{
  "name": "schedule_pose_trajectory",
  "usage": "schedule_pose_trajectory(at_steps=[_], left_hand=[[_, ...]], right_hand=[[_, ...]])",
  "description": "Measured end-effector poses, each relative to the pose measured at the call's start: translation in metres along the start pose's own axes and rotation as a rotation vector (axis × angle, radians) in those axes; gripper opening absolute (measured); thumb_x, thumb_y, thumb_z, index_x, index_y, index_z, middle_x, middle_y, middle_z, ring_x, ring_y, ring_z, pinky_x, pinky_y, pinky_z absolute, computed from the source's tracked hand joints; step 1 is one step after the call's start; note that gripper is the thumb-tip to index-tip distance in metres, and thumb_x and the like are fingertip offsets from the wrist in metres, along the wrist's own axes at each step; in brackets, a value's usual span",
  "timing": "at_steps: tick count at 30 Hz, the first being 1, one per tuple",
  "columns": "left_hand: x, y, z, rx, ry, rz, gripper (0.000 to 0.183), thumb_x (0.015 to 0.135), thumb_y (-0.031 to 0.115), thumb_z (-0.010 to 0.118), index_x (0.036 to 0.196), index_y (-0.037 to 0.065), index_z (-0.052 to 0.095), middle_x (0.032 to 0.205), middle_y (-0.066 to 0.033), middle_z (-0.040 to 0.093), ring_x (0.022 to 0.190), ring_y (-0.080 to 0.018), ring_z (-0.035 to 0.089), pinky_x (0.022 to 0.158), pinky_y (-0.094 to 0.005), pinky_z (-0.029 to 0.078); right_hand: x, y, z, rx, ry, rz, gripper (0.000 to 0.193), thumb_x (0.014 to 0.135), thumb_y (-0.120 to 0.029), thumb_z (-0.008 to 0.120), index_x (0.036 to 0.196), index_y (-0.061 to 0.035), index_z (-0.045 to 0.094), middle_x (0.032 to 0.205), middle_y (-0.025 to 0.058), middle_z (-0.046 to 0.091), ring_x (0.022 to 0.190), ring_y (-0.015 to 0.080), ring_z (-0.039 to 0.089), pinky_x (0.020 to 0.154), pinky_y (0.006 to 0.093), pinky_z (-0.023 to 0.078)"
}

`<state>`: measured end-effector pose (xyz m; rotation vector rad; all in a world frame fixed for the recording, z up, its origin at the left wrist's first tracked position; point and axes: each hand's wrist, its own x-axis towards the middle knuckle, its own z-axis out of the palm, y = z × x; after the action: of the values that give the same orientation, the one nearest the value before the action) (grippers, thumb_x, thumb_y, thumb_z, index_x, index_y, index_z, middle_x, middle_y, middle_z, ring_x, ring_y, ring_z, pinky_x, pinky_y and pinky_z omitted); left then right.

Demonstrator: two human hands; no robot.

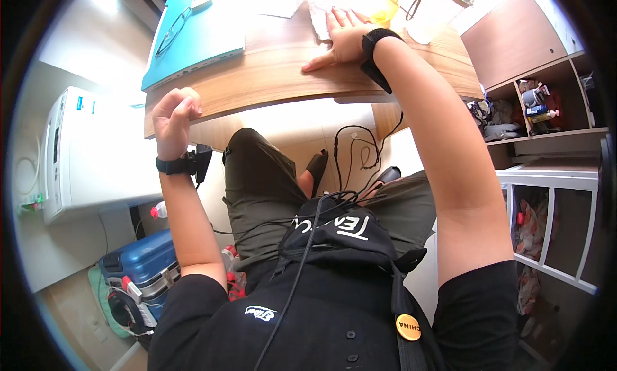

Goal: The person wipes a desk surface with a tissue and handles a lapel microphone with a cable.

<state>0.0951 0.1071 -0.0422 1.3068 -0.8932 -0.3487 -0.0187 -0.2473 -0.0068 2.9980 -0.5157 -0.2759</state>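
Observation:
My right hand (344, 42) lies flat on the wooden table (276, 66), thumb out to the left and fingers spread toward the far side. Its fingertips reach a pale, crumpled sheet or wrapper (319, 17), washed out by glare. Just off the table's near left corner, my left hand (173, 117) is raised with its fingers curled in a loose fist, and nothing shows in it. Each wrist wears a black strap with a small device. Nearest to the left hand on the table is a flat turquoise box (193, 46), with eyeglasses (173, 32) on top.
A yellow see-through object (385, 5) stands beyond my right hand. Dark cables (357, 136) hang below the table to my lap. Left are a white appliance (96, 152) and a blue case (144, 255); right, shelves with small items (540, 104) and a white rack (553, 178).

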Motion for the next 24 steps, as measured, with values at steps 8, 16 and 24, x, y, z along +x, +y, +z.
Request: schedule_pose_trajectory(at_steps=[8, 16, 24], left_hand=[[0.0023, 0.0005, 0.0022, -0.011, -0.015, 0.019, 0.017, 0.093, 0.008, 0.051, 0.077, 0.003, 0.054, 0.077, -0.0043, 0.054, 0.075, -0.0123, 0.05, 0.071, -0.0258, 0.039], [0.001, -0.0004, 0.0008, 0.004, -0.01, 0.027, 0.016, 0.093, 0.007, 0.052, 0.079, 0.003, 0.055, 0.078, -0.0046, 0.055, 0.075, -0.0117, 0.051, 0.071, -0.0252, 0.04], [-0.0011, 0.0004, 0.0018, 0.04, -0.012, 0.019, 0.014, 0.093, 0.006, 0.053, 0.081, 0.001, 0.057, 0.08, -0.0049, 0.058, 0.076, -0.011, 0.052, 0.072, -0.0242, 0.041]], right_hand=[[0.0018, 0.0007, 0.0048, -0.002, 0.012, 0.044, 0.16, 0.042, -0.101, 0.059, 0.159, -0.0041, 0.01, 0.166, 0.0168, 0.009, 0.153, 0.034, 0.007, 0.124, 0.0495, 0.009], [-0.0025, 0.002, 0.0074, 0.015, 0.089, -0.001, 0.153, 0.05, -0.1, 0.057, 0.157, 0.0012, 0.013, 0.164, 0.0212, 0.01, 0.153, 0.0352, 0.006, 0.123, 0.0496, 0.012], [-0.0071, -0.0005, 0.0062, 0.015, 0.093, 0.012, 0.151, 0.052, -0.099, 0.057, 0.157, -0.0001, 0.013, 0.164, 0.0206, 0.011, 0.153, 0.035, 0.007, 0.123, 0.0496, 0.013]])
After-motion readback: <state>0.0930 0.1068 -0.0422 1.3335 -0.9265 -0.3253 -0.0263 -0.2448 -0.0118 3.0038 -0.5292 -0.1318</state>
